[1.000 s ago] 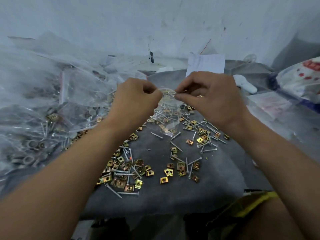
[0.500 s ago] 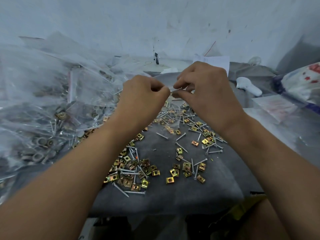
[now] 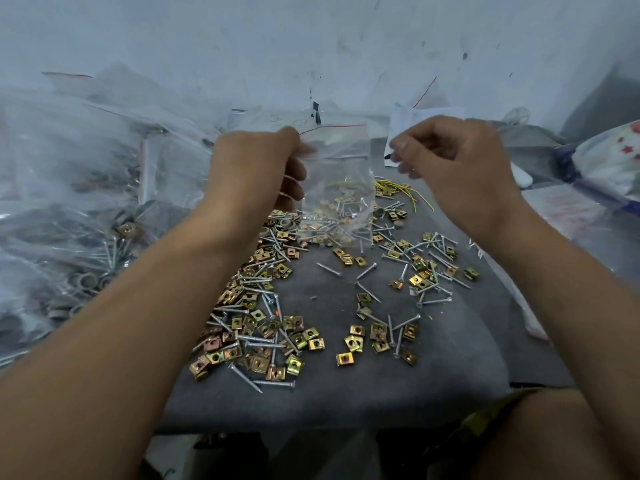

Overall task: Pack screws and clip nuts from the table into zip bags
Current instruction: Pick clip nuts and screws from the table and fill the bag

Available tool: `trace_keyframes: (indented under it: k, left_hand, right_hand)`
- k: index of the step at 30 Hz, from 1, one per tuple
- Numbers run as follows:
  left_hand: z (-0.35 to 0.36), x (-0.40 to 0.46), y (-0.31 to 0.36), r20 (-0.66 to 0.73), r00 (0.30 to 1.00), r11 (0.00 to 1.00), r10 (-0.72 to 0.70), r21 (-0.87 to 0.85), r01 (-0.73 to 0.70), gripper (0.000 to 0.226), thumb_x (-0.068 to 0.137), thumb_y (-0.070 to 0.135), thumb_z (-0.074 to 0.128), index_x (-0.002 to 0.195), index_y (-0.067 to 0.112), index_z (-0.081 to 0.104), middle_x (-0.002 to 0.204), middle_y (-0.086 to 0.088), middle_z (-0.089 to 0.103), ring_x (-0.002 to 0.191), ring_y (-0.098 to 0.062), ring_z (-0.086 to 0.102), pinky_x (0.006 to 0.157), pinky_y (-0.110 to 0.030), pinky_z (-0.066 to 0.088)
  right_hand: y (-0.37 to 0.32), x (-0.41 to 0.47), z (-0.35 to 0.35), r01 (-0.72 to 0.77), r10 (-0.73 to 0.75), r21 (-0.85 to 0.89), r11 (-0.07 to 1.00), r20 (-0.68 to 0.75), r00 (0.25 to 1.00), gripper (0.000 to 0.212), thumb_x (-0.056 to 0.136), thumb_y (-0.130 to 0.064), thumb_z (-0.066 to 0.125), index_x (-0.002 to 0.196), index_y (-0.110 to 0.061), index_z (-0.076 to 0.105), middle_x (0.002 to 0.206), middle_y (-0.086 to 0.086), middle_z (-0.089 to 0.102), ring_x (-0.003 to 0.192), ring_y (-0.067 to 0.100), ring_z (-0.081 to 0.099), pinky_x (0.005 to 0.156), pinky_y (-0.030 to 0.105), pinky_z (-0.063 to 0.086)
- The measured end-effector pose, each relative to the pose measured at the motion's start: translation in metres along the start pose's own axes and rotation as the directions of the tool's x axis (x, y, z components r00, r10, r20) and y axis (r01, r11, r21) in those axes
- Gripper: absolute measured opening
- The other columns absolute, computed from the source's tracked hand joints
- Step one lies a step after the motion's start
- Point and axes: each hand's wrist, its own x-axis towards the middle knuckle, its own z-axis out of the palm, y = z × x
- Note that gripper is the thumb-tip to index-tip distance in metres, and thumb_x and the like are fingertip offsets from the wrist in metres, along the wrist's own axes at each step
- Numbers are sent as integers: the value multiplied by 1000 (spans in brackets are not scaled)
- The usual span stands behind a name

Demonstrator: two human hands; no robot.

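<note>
Left hand (image 3: 256, 168): grips the upper left edge of a clear zip bag (image 3: 337, 174) | right hand (image 3: 460, 168): fingers curled, right of the bag, apart from it | screws (image 3: 367, 271) and brass clip nuts (image 3: 263, 337): loose on grey table (image 3: 450, 368) below the bag | filled bags (image 3: 79, 209): heaped left of it

A single wide-angle camera sits on the person's head and looks forward and down. Both forearms reach in from the bottom corners, very near the lens, and the hands sit around mid-frame. The grey table (image 3: 346, 393) fills the lower middle, close below. Farther off, a pale wall (image 3: 311, 36) closes the top of the view, and straight edges bend toward the borders.
</note>
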Motion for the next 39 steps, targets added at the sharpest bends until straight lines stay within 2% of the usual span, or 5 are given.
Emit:
trace_keyframes:
  k: [8,16,22,30,39]
  left_hand:
    - [5,-3,-2,19,994,976,104,189,-106,26,87,24,67,67,12,79,57,-4,65,47,-19,53,43,-29,39]
    - [0,1,-5,-32,994,971,106,218,-97,25,87,25,66,74,7,79,62,-12,64,54,-24,55,57,-37,42]
    - [-4,-2,0,-81,971,959,224,195,-205,24,88,22,62,75,14,82,59,-4,62,49,-21,52,50,-28,41]
    - [-4,1,-7,-82,973,955,217,226,-194,26,89,22,61,76,12,81,58,-4,62,48,-20,55,49,-30,42]
    - [-7,3,-9,-83,974,953,209,242,-184,26,90,21,61,78,11,81,58,-4,62,47,-20,55,48,-28,43]
  right_hand:
    - [-15,-15,11,149,-149,23,989,293,944,39,88,-31,80,123,-40,65,117,-7,66,109,13,67,85,39,62]
    - [9,-3,-3,22,-19,-10,1000,228,974,17,98,-31,70,109,-19,71,99,1,73,93,17,70,79,36,58]
    - [28,-19,-12,26,183,-285,958,682,708,16,82,-23,87,95,-31,80,86,-18,77,80,-3,70,71,8,48]
    - [24,-33,16,236,144,-486,842,624,768,13,83,-33,85,95,-34,80,99,-12,68,87,7,62,86,38,52]
    - [23,-41,18,91,115,-305,948,595,795,25,82,-22,85,97,-28,66,79,-11,71,71,2,66,66,19,54]
